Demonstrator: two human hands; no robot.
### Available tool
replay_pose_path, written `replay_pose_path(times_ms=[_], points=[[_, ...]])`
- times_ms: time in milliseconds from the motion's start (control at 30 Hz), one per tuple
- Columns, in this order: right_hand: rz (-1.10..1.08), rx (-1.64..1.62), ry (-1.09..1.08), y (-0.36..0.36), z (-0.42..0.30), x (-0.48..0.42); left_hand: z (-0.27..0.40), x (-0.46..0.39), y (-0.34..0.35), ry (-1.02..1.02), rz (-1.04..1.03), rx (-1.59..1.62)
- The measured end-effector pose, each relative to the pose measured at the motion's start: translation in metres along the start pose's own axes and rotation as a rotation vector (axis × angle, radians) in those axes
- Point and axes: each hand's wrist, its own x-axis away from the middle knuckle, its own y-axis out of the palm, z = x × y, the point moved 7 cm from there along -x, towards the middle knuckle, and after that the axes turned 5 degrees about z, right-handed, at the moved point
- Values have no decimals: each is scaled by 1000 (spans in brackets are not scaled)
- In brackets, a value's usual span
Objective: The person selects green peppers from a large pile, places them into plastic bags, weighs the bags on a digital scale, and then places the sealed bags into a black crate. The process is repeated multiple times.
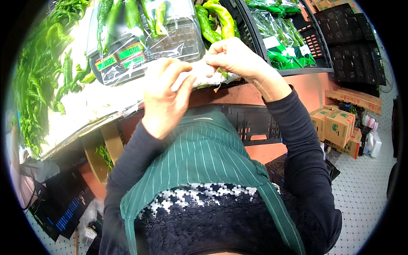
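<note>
Just below a digital scale (172, 41), both my hands are raised close to each other. My left hand (167, 92) has its thumb and forefinger near each other; whether thin plastic lies between them cannot be told. My right hand (236, 59) pinches what looks like the edge of a clear plastic bag (165, 52). The bag, with long green peppers (132, 16) inside, lies over the scale. Loose green peppers (205, 27) lie right of the scale, behind my right hand. A small piece of green pepper (223, 73) shows under my right fingers.
Many loose green peppers (35, 95) cover the table's left side. A black plastic crate (307, 70) with bagged peppers (287, 41) stands at the right. Below the table are another black crate (255, 119) and a cardboard box (111, 143). Cartons (339, 126) stand on the floor at right.
</note>
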Motion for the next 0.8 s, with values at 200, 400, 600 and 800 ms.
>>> replay_pose_path(times_ms=[200, 400, 600, 800], points=[[58, 30, -68, -3, -4, -2, 2, -4, 29, -73, -90, 36], [69, 1, -80, 0, -8, -4, 7, -10, 32, -1, -91, 19], [30, -62, -79, 6, -14, -3, 3, -12, 36, -125, -222, -52], [38, -23, -113, 8, -11, -7, -8, -15, 43, -182, -356, 62]])
